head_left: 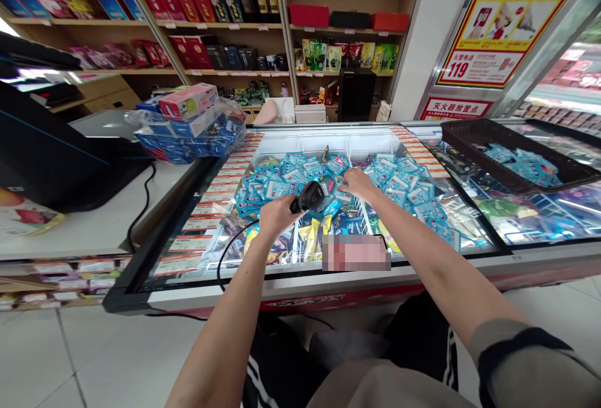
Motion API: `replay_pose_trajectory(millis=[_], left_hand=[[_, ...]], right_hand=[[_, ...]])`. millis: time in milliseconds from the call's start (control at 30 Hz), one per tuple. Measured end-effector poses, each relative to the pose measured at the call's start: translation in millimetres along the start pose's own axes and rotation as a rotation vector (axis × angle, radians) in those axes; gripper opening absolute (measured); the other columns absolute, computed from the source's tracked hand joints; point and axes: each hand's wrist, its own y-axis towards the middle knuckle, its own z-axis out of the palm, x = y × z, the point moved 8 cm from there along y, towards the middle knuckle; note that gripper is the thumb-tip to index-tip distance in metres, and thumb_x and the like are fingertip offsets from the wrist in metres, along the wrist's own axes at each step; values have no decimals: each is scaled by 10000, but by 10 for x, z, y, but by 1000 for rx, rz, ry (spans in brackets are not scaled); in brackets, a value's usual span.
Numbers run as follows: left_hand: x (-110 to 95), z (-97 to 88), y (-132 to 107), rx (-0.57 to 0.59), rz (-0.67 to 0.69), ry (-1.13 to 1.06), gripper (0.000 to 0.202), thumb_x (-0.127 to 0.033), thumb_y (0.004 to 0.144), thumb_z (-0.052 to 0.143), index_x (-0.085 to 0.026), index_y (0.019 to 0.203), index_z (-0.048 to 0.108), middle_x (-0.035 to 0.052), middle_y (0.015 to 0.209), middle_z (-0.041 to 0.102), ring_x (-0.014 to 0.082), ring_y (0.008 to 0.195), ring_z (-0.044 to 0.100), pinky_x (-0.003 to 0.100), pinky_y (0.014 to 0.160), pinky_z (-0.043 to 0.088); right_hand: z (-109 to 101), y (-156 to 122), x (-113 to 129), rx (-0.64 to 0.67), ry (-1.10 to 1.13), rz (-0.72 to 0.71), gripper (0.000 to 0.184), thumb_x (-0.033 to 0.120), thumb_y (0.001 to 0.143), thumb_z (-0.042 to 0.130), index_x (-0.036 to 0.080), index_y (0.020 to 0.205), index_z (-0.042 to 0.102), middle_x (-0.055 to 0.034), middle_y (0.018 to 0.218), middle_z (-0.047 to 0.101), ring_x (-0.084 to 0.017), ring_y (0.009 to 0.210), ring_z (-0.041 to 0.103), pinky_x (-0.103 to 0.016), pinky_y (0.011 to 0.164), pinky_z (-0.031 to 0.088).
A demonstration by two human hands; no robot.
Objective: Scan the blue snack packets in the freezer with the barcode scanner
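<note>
Head view: I see the left hand point(277, 213) closed round a black scanner point(310, 195), whose head tips toward the goods in the freezer point(300, 286). Its cable point(224, 251) loops down over the freezer's front rim. The right hand point(357, 183) lies palm down on the heap of blue packets point(399, 184), just right of the scanner. Its fingers reach into the heap, and I cannot tell whether they pinch a packet or only rest on it. The heap fills the rear middle of the freezer, with darker and yellow wrappers point(312, 236) nearer me. On the right a black tray point(469, 139) sits on the freezer's glass with more blue packets in it. On the left a white counter point(94, 226) bears a black till point(47, 158) and a clear bag point(188, 129) of blue boxes. Shelves point(225, 25) of goods stand behind
</note>
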Motion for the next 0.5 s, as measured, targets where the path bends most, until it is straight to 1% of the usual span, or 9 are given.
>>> replay_pose_trajectory(millis=[67,133,200,300,367,433,500], left_hand=[[-6,0,5,7,-4,0,359,-546,739,482,-293,965,599,4,936,669,209,814,603,241,545,315],[-22,-8,4,16,-10,2,356,-544,738,483,-293,962,598,4,938,670,210,812,604,239,544,315],[-52,-23,-4,27,-21,0,355,-546,738,480,-290,954,599,4,926,671,210,810,605,239,538,312],[-131,-41,-19,44,-43,-23,387,-565,734,476,-286,970,605,13,902,673,211,810,609,240,548,321],[-206,-48,-22,52,-44,-42,408,-580,728,478,-284,977,611,21,884,675,216,805,612,243,562,332],[-284,-48,-15,57,-35,-52,404,-577,728,483,-283,971,617,23,876,676,218,804,614,245,573,343],[-344,-42,1,66,-30,-52,396,-572,726,489,-278,956,623,24,876,679,216,811,615,243,582,352]], right_hand=[[-49,-58,-123,-2,7,69,485,498,700,633,153,1038,586,-118,1053,606,-279,1074,485,-325,820,409],[-72,-106,-251,-2,32,152,605,534,651,661,146,1098,534,-122,1064,602,-265,1016,528,-308,779,417],[-57,-150,-369,11,64,233,644,592,609,662,149,1061,541,-122,1049,610,-254,947,564,-299,737,421],[-4,-228,-514,1,154,301,601,650,579,642,174,941,582,-92,960,637,-243,890,584,-296,706,421],[1,-306,-610,-79,255,317,550,637,602,632,186,912,585,-68,913,643,-226,874,588,-293,706,424],[-12,-413,-701,-197,391,303,474,596,694,573,189,936,572,-51,891,639,-198,833,596,-286,690,435],[18,-526,-775,-262,562,273,426,552,782,482,188,997,534,-39,867,630,-164,729,606,-273,623,452]])
